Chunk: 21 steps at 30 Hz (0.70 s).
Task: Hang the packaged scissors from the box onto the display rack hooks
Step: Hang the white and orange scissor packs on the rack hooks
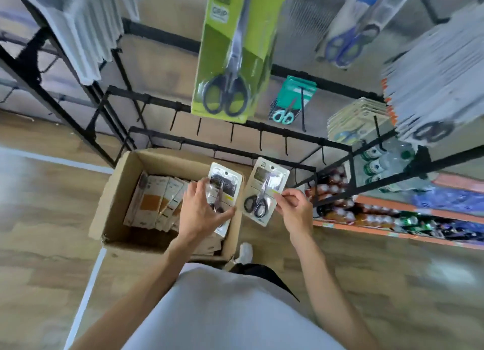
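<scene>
Both hands hold one pack each, just above the box [115, 192] on the floor. Left hand [201, 210] grips a scissors pack [222, 192] over the box's right side, fingers curled round its left edge, thumb across the lower front. Right hand [293, 205] pinches a second scissors pack [264, 192] by its right edge, just past the box's right wall.

Step in hand, as I judge it: lifting the two packs out to carry up to the rack hooks [262, 140]. To do it well: keep each card flat and upright with the hang hole on top, keep fingers clear of that hole, hang one pack at a time, line the hole up with the hook tip, then slide the pack back along the hook. Bare hooks run along the lower rack bars beyond the box's far edge.

Packs: pale card, clear blister, black-handled scissors with handles down, round hole near the top edge. More packs stand in rows inside the box, backs showing tan patches. Detail is blurred.
</scene>
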Each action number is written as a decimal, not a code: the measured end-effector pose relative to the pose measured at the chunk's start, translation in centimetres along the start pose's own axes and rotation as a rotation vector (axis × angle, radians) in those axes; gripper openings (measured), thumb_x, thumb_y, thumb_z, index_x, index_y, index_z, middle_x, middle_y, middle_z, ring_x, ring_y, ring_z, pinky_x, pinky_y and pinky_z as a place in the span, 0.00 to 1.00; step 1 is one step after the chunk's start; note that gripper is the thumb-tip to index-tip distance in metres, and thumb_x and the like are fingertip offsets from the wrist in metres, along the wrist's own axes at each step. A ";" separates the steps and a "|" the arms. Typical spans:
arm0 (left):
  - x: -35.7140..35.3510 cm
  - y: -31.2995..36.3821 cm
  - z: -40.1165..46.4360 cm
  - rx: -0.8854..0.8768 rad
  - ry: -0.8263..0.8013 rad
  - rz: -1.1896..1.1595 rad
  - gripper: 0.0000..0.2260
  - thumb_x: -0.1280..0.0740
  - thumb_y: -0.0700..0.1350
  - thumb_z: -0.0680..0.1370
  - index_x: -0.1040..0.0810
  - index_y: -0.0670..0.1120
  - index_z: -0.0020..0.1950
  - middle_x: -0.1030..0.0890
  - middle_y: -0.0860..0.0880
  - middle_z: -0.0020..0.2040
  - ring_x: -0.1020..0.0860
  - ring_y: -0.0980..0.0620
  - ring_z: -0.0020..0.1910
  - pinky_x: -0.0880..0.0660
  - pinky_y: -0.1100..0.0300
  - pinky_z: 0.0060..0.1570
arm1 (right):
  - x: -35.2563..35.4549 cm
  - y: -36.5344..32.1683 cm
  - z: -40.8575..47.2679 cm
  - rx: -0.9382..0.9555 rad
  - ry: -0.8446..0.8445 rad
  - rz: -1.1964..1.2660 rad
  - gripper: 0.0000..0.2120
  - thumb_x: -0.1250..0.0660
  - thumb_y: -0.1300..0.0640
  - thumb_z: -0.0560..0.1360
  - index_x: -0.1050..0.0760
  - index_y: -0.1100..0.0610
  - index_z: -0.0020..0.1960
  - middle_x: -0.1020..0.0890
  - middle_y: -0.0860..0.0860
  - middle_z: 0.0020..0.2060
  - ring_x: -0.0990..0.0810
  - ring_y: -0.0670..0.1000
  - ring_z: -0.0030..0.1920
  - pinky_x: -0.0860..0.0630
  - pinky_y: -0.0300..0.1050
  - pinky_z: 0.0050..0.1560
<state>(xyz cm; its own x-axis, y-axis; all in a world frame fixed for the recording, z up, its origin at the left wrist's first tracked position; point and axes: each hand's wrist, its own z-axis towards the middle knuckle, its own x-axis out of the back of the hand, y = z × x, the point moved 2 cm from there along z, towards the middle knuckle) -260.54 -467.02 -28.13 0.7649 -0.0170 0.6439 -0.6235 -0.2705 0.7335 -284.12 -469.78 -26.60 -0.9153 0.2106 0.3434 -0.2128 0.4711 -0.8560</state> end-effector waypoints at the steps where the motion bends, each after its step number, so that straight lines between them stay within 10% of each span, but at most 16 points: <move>1: -0.7 1.2 0.3 -0.016 0.000 0.006 0.44 0.24 0.65 0.64 0.36 0.48 0.73 0.31 0.46 0.65 0.31 0.51 0.60 0.27 0.52 0.61 | 1.1 0.1 0.6 0.004 0.010 0.027 0.05 0.26 0.61 0.75 0.22 0.56 0.47 0.15 0.55 0.43 0.16 0.53 0.45 0.17 0.47 0.47; 21: -15.7 20.0 3.4 -0.180 0.039 0.087 0.43 0.22 0.63 0.64 0.37 0.48 0.72 0.31 0.47 0.63 0.32 0.53 0.58 0.26 0.54 0.54 | 22.9 0.4 14.3 -0.044 0.133 0.406 0.11 0.24 0.43 0.61 0.19 0.47 0.38 0.15 0.56 0.46 0.18 0.58 0.48 0.23 0.61 0.57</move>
<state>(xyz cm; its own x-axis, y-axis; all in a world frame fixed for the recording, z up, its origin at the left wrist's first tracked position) -284.50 -475.41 -24.35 0.7025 0.0050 0.7116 -0.7082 -0.0931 0.6998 -310.02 -476.99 -24.58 -0.8689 0.4940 0.0315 0.1730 0.3627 -0.9157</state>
